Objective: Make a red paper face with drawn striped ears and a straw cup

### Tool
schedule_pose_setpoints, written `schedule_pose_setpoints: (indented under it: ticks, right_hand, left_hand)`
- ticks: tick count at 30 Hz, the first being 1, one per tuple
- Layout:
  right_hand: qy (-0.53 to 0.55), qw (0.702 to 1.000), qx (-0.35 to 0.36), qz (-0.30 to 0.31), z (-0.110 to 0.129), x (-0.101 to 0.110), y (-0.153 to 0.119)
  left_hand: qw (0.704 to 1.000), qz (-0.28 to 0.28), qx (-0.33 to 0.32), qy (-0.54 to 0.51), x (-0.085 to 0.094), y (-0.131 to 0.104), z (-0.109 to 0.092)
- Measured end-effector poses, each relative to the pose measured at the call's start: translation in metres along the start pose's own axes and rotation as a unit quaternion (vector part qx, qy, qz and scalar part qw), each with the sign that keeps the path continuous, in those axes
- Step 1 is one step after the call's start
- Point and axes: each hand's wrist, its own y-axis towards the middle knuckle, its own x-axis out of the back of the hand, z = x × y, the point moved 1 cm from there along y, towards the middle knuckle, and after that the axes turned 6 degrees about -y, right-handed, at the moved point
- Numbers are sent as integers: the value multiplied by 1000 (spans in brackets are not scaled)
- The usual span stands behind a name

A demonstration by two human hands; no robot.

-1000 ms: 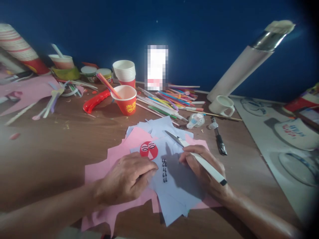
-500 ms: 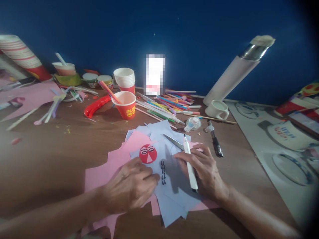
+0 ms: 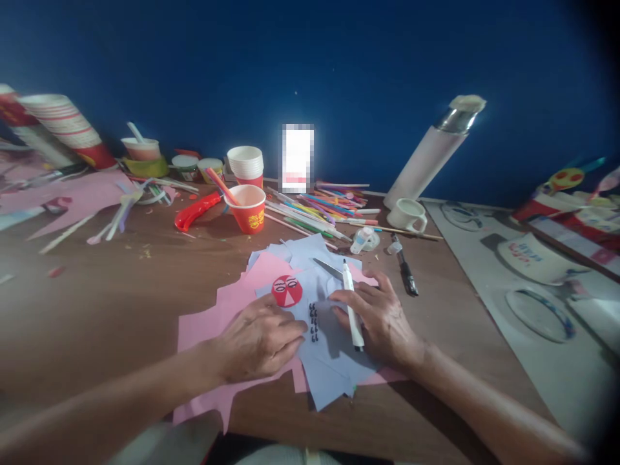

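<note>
A white marker (image 3: 353, 310) slants across my right hand (image 3: 375, 316), whose thumb and fingers hold it, tip pointing away from me. From under that hand a scissors blade (image 3: 328, 268) sticks out; its handles are hidden. My left hand (image 3: 264, 336) rests curled on the paper, fingers closed, and whatever they pinch is hidden. Just beyond its knuckles lies a red paper circle (image 3: 287, 297) with drawn eyes and a pale triangle. Between my hands, small black curled marks (image 3: 314, 323) form two columns on light blue paper sheets (image 3: 324, 384). Pink paper (image 3: 203, 329) spreads beneath.
Behind the paper stand a red paper cup (image 3: 252, 216), stacked cups (image 3: 245, 161) and a bright pixelated rectangle (image 3: 298, 158). Colourful sticks (image 3: 329, 206) lie further back. At right are a black pen (image 3: 407, 274), white mug (image 3: 407, 216) and leaning white tube (image 3: 426, 161).
The whole view has shifted slightly, showing more of the table's near edge. Both hands keep about the same pose over the paper, and the marker stays in the right hand.
</note>
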Motion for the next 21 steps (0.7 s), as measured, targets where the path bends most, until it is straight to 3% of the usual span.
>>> schedule_pose_setpoints:
  ticks: [8,13,16,21]
  right_hand:
    - [101,994,-25,17,3,15,1]
    - [104,994,-23,13,-3,22,-1]
    - [82,996,-9,22,-6,23,-6]
    - [62,998,8,14,-2,15,-13]
  left_hand:
    - [996,38,-26,71,11,1,-10]
    - [995,66,-43,54,19,6,-35]
    - [992,113,-12,56,15,11,-49]
    - [990,120,-3,69,3,16,-58]
